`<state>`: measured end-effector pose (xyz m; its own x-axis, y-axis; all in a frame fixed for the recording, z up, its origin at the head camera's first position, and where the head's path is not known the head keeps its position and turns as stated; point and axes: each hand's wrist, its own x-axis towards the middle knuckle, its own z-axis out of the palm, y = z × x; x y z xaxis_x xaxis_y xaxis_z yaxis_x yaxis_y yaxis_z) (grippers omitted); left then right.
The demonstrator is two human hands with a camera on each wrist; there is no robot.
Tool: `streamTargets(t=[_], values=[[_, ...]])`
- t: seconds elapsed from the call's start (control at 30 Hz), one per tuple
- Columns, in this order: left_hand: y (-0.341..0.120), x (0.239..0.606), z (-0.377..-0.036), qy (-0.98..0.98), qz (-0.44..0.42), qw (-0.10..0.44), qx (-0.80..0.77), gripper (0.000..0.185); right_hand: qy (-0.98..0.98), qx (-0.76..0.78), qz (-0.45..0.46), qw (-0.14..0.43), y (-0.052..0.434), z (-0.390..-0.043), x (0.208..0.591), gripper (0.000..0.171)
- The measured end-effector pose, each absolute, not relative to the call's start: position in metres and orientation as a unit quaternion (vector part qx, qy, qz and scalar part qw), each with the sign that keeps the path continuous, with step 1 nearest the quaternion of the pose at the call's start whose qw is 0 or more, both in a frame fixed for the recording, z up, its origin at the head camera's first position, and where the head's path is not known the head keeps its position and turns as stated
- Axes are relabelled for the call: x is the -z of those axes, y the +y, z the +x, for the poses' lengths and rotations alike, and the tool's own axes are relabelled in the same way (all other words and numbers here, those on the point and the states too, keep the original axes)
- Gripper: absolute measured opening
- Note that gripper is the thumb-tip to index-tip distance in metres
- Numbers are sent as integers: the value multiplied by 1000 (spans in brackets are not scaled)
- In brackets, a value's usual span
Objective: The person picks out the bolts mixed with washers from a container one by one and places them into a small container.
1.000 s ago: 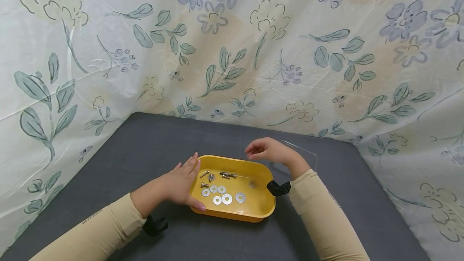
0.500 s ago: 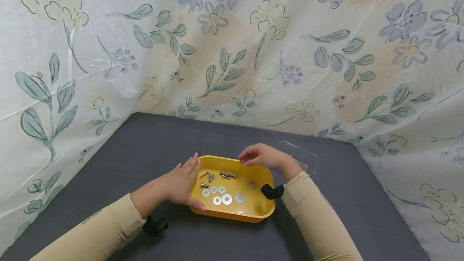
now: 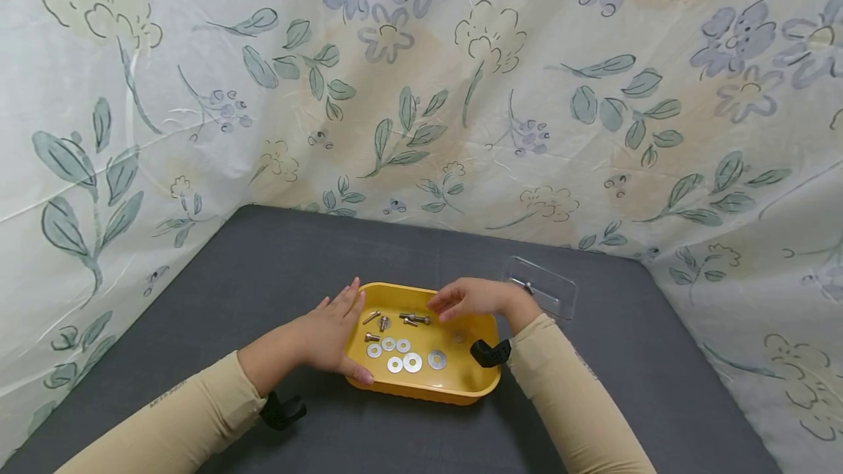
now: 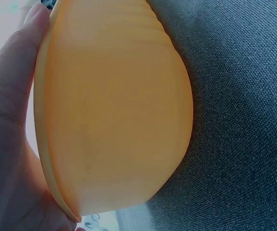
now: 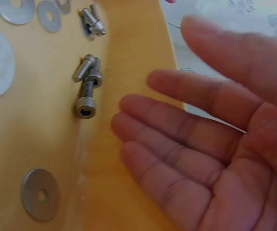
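No brand or readable writing shows; a small dark print on the left sleeve (image 3: 167,392) is too fine to make out. The surface is a dark grey felt-like table (image 3: 276,269), walled on the left, back and right by a pale cloth (image 3: 421,93) printed with blue-green leaves and flowers.

Going left to right: the left hand (image 3: 323,335) lies against the left end of the one yellow tray (image 3: 421,386), fingers straight along the rim and thumb at the near corner, pressing it rather than curling round it. The tray sits near the middle of the table, towards the near edge. In it I count five washers (image 3: 402,355) in a cluster at the left, a sixth washer (image 3: 458,336) lying apart to the right, and about five small socket-head bolts (image 3: 413,319) along the far side; the exact bolt count is hard to tell. The right hand (image 3: 467,298) hovers over the tray's far right part, palm down, fingers (image 5: 177,120) loosely spread and holding nothing, just beside the bolts. Beyond it, one clear plastic lid (image 3: 546,287) lies on the table
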<state>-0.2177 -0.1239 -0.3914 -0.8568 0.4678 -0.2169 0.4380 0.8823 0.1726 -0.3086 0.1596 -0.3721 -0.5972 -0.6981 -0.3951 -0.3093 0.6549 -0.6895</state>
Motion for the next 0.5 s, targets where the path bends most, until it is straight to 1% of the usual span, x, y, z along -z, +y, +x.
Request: streamTargets(t=[0.23,0.5], values=[[-124,390,-218,962,236,128,-55,137,855,237,-300,349,158,-306,381,39],[-123,391,-219,962,232,132,-54,137,850,230,-317,353,149,-305,386,38]])
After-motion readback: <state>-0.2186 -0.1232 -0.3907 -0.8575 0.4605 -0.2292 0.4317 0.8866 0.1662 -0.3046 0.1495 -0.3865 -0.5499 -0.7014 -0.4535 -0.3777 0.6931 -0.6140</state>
